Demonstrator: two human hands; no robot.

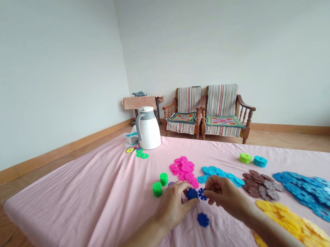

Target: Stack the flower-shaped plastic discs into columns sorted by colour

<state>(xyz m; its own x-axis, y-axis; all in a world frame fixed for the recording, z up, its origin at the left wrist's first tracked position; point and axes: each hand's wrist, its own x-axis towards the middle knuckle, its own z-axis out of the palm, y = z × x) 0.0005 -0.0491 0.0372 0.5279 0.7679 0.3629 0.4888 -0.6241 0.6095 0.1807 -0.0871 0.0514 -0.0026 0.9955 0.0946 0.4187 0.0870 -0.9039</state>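
My left hand (176, 201) curls around a short stack of dark blue notched plastic discs (192, 193), thumb and fingers on its sides. Close on its right, my right hand (222, 191) pinches a single dark blue notched disc (202, 194) between thumb and fingertips. The single disc is beside the stack; whether they touch I cannot tell. On the cloth just below both hands lies another dark blue disc pile (203, 220). Pink discs (184, 170) spread beyond my hands. A purple piece (171, 183) is partly hidden behind my left hand.
Pink cloth (101, 197) covers the table. Green stacks (157, 189), light blue discs (217, 172), brown discs (254, 182), yellow discs (285, 221) and a large blue spread (322, 191) lie around. A white jug (149, 129) stands at the back, before two wooden chairs (223, 111).
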